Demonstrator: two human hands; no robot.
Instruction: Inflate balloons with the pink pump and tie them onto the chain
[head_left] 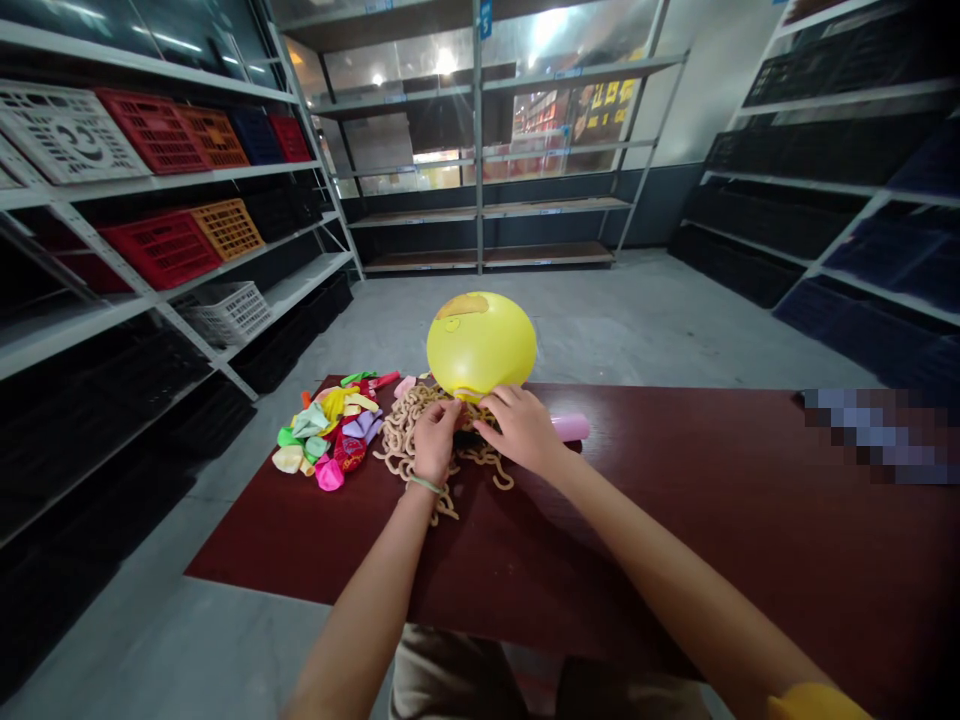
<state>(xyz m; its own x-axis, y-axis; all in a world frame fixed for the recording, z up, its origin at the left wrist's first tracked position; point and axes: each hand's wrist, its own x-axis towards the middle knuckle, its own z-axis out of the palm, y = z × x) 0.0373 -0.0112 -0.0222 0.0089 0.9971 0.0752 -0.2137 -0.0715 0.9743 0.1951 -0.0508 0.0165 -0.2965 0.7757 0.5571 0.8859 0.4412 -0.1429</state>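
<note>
An inflated yellow balloon point(484, 345) stands above the table's far edge, with its neck toward me. My left hand point(437, 440) is closed in a pinch at the left side of the neck. My right hand point(523, 428) grips the neck from the right, fingers curled over it and thumb lower down. The tip of the neck is partly hidden between the fingers. Below the hands lies a heap of tan curled strips point(405, 430). Left of it is a pile of limp coloured balloons point(311, 424). A lilac cylinder point(571, 428) pokes out behind my right wrist.
The dark red table point(675, 500) stretches to the right, where a blurred patch point(877, 435) covers something. Shelving with plastic crates point(161, 245) stands at left. More racks point(480, 210) are at the back, and dark bins point(810, 150) fill the right side.
</note>
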